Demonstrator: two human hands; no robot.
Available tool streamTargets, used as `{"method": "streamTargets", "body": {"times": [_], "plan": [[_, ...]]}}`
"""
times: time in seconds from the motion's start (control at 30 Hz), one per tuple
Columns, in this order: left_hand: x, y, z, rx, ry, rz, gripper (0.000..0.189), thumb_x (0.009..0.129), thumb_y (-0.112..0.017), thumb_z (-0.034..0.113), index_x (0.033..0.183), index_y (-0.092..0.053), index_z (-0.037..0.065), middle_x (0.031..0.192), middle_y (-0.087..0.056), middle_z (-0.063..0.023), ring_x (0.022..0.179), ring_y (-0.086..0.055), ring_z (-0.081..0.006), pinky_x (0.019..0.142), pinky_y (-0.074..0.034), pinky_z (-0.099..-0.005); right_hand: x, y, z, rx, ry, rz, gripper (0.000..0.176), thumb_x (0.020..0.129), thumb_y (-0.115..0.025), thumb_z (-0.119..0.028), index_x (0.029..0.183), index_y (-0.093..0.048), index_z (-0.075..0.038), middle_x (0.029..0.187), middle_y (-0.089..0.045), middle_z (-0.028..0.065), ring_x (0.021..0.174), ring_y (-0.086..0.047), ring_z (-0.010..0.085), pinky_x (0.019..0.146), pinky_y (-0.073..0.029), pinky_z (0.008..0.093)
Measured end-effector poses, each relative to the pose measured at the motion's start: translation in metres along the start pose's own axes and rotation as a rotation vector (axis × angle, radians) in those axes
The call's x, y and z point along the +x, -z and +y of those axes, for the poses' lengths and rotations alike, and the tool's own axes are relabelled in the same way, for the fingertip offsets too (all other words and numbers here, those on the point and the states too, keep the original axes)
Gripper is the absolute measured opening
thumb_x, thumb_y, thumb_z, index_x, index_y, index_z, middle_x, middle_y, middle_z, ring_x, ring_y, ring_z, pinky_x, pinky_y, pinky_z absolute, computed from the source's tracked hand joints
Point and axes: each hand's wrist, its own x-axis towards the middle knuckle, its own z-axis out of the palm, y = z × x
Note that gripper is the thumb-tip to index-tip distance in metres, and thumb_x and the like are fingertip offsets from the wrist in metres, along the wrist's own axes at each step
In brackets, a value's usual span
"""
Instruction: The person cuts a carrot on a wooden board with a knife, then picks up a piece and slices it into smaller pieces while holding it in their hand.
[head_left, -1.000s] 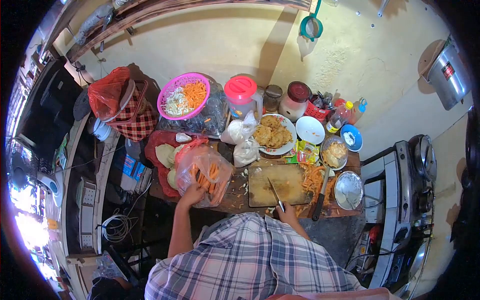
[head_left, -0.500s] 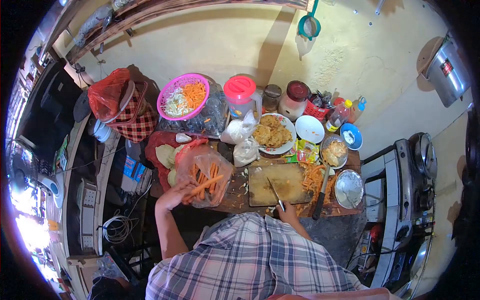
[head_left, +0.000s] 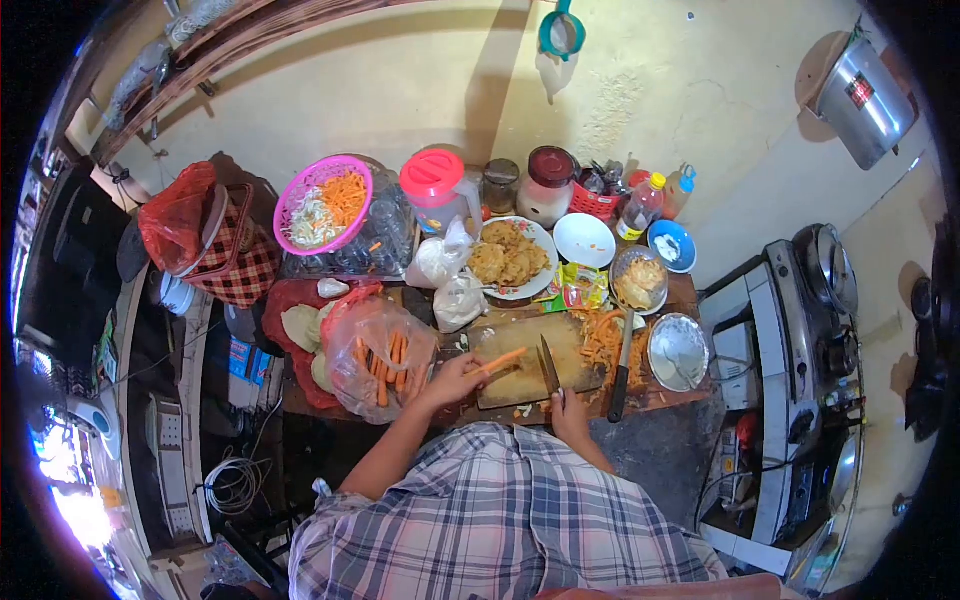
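My left hand (head_left: 456, 382) is closed round the lower end of a carrot (head_left: 503, 361), whose tip points right over the wooden cutting board (head_left: 520, 385). Between the fingers of my right hand (head_left: 570, 416) is the handle of a knife (head_left: 548, 366), its blade pointing up and away over the board. A clear plastic bag (head_left: 345, 345) with several carrots lies left of the board. Shredded carrot (head_left: 602, 345) is heaped along the board's right edge.
Behind the board are white bags (head_left: 459, 301), a plate of fritters (head_left: 540, 240) and a pink jug (head_left: 432, 200). A pink basket (head_left: 285, 205) of shreds stands back left. A black-handled strainer (head_left: 619, 395) and metal bowl (head_left: 678, 350) sit right, near the stove (head_left: 800, 350).
My left hand has moved right from the carrot bag to the board with the carrot in it. The knife is still in my right hand, and the whole view has shifted.
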Motion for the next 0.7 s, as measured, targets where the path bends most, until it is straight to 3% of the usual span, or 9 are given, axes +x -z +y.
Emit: {"method": "streamTargets", "body": {"times": [0.03, 0.07, 0.13, 0.17, 0.23, 0.33, 0.7], "plan": [[0.006, -0.011, -0.004, 0.198, -0.125, 0.049, 0.026, 0.087, -0.06, 0.024, 0.098, -0.055, 0.002, 0.071, -0.063, -0.0085, 0.061, -0.06, -0.0156, 0.049, -0.046, -0.0298, 0.0, 0.001, -0.001, -0.008, 0.001, 0.018, 0.028, 0.091, -0.049, -0.024, 0.089, -0.052, 0.003, 0.073, -0.057, 0.0271, 0.072, -0.057, 0.0445, 0.062, -0.043, 0.0492], [0.011, -0.02, -0.007, 0.2, -0.125, 0.039, 0.026, 0.087, -0.06, 0.024, 0.098, -0.055, 0.002, 0.071, -0.063, -0.0085, 0.061, -0.06, -0.0156, 0.049, -0.046, -0.0298, 0.0, 0.003, -0.003, -0.008, -0.007, 0.023, 0.028, 0.091, -0.049, -0.024, 0.089, -0.052, 0.003, 0.073, -0.057, 0.0271, 0.072, -0.057, 0.0445, 0.062, -0.043, 0.0492], [0.018, -0.036, -0.004, 0.534, -0.115, 0.111, 0.026, 0.08, -0.065, 0.022, 0.091, -0.058, 0.0, 0.07, -0.063, -0.0159, 0.064, -0.064, -0.0266, 0.059, -0.048, -0.0381, 0.0, 0.007, -0.007, -0.026, 0.008, -0.005, 0.028, 0.091, -0.049, -0.025, 0.093, -0.051, 0.003, 0.07, -0.057, 0.0276, 0.071, -0.057, 0.0458, 0.062, -0.044, 0.0511], [0.019, -0.041, -0.004, 0.533, -0.1, 0.127, 0.026, 0.078, -0.066, 0.023, 0.089, -0.059, 0.001, 0.074, -0.062, -0.0205, 0.069, -0.063, -0.033, 0.062, -0.047, -0.0411, 0.0, 0.006, -0.007, -0.027, 0.003, 0.002, 0.028, 0.091, -0.049, -0.025, 0.093, -0.051, 0.003, 0.07, -0.057, 0.0276, 0.071, -0.057, 0.0458, 0.062, -0.044, 0.0511], [0.024, -0.042, -0.013, 0.578, -0.139, 0.14, 0.025, 0.078, -0.066, 0.023, 0.089, -0.059, 0.001, 0.076, -0.062, -0.0208, 0.072, -0.063, -0.0341, 0.063, -0.047, -0.0416, -0.001, 0.003, -0.003, -0.211, 0.018, 0.039, 0.026, 0.089, -0.051, -0.022, 0.087, -0.05, 0.004, 0.068, -0.057, 0.0271, 0.067, -0.057, 0.0459, 0.059, -0.043, 0.0514], [0.032, -0.042, -0.028, 0.62, -0.177, 0.154, 0.024, 0.078, -0.065, 0.023, 0.089, -0.059, 0.002, 0.078, -0.062, -0.0214, 0.076, -0.062, -0.0362, 0.065, -0.047, -0.043, -0.003, 0.003, 0.001, -0.245, 0.007, -0.041, 0.028, 0.09, -0.05, -0.023, 0.096, -0.05, 0.004, 0.07, -0.058, 0.0296, 0.069, -0.058, 0.0477, 0.063, -0.047, 0.0532], [0.039, -0.042, -0.037, 0.656, -0.102, 0.156, 0.026, 0.077, -0.064, 0.027, 0.091, -0.059, 0.005, 0.081, -0.062, -0.0211, 0.076, -0.061, -0.0381, 0.066, -0.048, -0.0455, 0.011, -0.008, 0.007, -0.293, -0.101, -0.235, 0.028, 0.09, -0.048, -0.022, 0.096, -0.047, 0.004, 0.073, -0.059, 0.0295, 0.071, -0.059, 0.0469, 0.064, -0.046, 0.0544]]}}
